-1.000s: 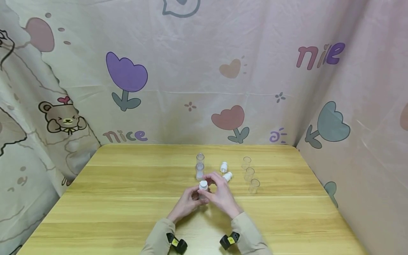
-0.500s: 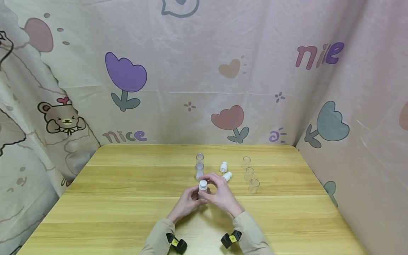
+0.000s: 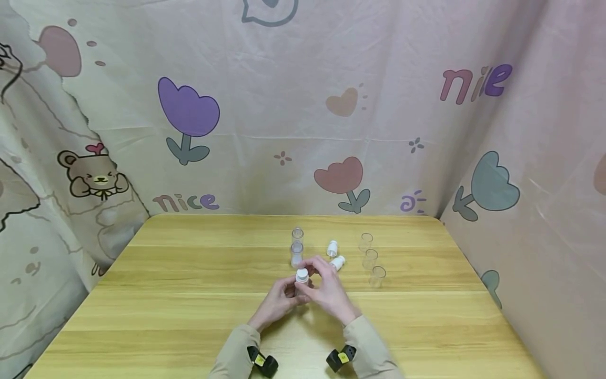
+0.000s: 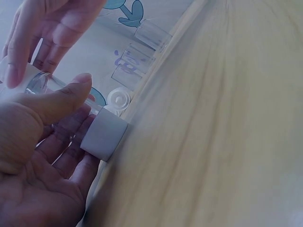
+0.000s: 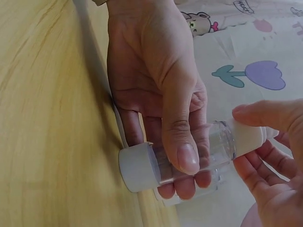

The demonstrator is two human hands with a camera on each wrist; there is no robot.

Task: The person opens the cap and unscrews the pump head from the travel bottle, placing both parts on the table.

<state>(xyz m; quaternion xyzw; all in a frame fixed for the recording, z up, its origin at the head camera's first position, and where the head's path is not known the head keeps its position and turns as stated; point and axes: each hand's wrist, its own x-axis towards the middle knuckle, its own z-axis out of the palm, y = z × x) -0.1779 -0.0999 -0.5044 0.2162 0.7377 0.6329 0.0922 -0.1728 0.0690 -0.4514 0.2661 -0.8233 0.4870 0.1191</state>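
Both hands hold one small pump bottle (image 3: 302, 278) upright near the middle of the table. Its body (image 5: 215, 146) is clear, with a white base (image 5: 138, 165) close to the wood in the wrist views. My left hand (image 3: 276, 302) grips the clear body, thumb on one side and fingers on the other. At the upper end, my right hand (image 3: 330, 289) pinches the white pump top (image 5: 247, 137) between thumb and fingers. Just behind the hands stand two clear bottles, a nearer bottle (image 3: 296, 256) and a farther bottle (image 3: 297, 235), both without pump tops.
Two loose white pump tops lie beyond the right hand, one upright pump top (image 3: 332, 248) and one tipped pump top (image 3: 338, 262). Farther right, three clear caps (image 3: 377, 277) stand in a row on the wooden table (image 3: 189, 316). A printed curtain (image 3: 265, 116) encloses the back and sides.
The right wrist has swung slightly right and back again, with its fingers still at the pump top. The bottle and left hand stay in place.
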